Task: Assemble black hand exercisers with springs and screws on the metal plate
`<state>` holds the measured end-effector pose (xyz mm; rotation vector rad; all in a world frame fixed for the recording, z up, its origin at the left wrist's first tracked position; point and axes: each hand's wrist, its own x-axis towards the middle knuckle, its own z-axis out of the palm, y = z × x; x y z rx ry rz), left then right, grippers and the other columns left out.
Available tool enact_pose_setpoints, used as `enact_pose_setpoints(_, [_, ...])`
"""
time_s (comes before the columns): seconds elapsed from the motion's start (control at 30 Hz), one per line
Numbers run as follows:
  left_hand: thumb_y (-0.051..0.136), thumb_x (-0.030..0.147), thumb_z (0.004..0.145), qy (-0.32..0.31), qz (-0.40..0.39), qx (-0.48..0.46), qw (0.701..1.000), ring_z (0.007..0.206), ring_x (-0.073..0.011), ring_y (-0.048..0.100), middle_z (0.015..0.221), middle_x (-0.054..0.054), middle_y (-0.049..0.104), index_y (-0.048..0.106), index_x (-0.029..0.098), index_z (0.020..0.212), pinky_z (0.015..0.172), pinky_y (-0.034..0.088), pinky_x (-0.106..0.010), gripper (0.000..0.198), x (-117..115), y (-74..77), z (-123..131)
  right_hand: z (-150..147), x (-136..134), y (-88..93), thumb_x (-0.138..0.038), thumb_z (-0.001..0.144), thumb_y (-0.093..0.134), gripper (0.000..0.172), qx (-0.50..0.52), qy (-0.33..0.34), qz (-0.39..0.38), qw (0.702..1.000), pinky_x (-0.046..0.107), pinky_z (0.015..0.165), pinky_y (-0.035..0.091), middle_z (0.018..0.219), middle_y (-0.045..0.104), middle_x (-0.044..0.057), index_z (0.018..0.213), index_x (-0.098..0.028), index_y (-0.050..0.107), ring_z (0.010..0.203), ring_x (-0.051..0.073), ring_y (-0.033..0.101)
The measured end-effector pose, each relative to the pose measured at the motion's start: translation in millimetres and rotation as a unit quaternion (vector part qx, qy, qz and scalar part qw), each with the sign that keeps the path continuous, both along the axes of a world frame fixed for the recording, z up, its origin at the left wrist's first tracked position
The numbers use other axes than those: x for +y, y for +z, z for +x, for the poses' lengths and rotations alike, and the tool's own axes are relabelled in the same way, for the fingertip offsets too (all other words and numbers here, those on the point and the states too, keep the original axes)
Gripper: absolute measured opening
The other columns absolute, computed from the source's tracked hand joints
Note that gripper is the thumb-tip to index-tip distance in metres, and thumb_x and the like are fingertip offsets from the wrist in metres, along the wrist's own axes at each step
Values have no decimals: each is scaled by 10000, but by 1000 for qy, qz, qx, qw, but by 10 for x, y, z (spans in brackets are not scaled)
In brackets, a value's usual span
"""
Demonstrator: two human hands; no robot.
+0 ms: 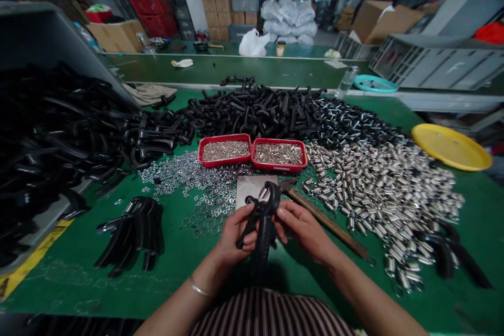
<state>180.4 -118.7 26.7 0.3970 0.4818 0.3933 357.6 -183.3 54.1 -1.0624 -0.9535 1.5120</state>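
Close in front of my body I hold a black hand grip exerciser [264,231] with a hooked top and a metal spring. My left hand [236,233] has its fingers wrapped round one handle. From the other side, my right hand [301,224] pinches the exerciser near its upper part; its fingertips are partly hidden. A metal plate [246,189] lies just beyond the hands. Beside the right hand rests a hammer [326,220] with a wooden handle. Several similar black exercisers [137,233] are stacked to the left.
Two red trays [224,161] [279,168] of small metal parts stand ahead. Loose washers [205,184] spread left, springs [386,184] right. Black handles [255,110] pile behind the trays and fill a grey bin [79,37]. A yellow plate [451,147] lies far right.
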Motion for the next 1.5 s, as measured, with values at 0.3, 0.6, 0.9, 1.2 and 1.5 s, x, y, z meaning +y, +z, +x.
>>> enact_pose_setpoints(0.3, [649,643,777,1,46,36,998,259,-62,289,299,58,319,594,144,605,345,273,-203,531,-125,52,31,-96,-65,-299,-341,813,794,238,245,-87,-106,960,185,512,392,707,584,-29,834,-179,621,570,75,500])
enact_pose_setpoints(0.6, [698,460,830,119,169,261,943,509,-102,564,678,-92,684,683,80,816,459,439,-201,380,365,-122,73,213,-161,-429,-284,815,778,194,283,-190,-141,929,182,458,369,697,545,-26,806,-153,635,522,61,424])
enact_pose_setpoints(0.9, [681,392,814,118,377,362,844,580,-138,570,928,-88,698,621,162,996,486,433,-243,300,465,136,78,214,-177,-424,-238,875,705,123,379,-146,-175,897,156,434,391,703,520,-26,815,-170,623,517,58,405])
enact_pose_setpoints(1.2, [669,316,840,44,621,476,620,770,-281,639,695,-87,620,683,196,757,807,456,-365,147,287,107,113,292,-145,-469,-254,854,744,122,382,-166,-156,896,160,459,409,731,565,-27,865,-180,648,540,55,447])
enact_pose_setpoints(1.5, [411,169,964,-113,779,538,301,1024,-269,668,1121,-152,685,680,141,1074,857,502,-342,291,1497,359,921,318,-143,-432,-221,746,856,207,331,-224,-123,908,191,600,512,787,658,-15,819,-175,667,644,69,576])
